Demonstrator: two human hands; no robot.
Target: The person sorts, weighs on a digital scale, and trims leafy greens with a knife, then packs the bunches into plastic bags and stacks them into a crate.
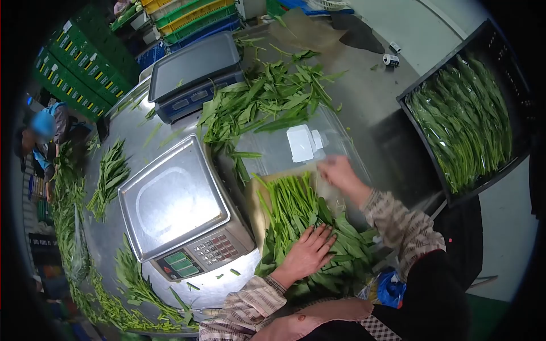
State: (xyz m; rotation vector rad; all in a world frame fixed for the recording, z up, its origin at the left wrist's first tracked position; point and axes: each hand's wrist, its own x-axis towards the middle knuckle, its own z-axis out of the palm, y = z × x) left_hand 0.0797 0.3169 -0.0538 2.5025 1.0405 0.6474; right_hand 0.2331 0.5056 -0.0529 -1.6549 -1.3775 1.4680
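A bundle of leafy green vegetables (290,204) lies on brown paper (256,207) at the table's near edge, stems pointing away from me. My left hand (307,254) rests flat on its leaves, fingers spread. Above and to the right of the stems is my right hand (336,172), its fingers bent together and blurred; whether they hold anything is too unclear to tell. Just beyond it, a white plastic piece (302,143) lies on a clear sheet (335,133). Loose greens (267,96) are heaped behind the sheet.
A scale with a metal pan (173,199) stands left of the bundle, another scale (196,65) behind it. A black crate (443,176) at right holds bagged greens (463,119). More greens (71,227) line the left edge, near another person (51,128). Green crates (85,62) are stacked behind.
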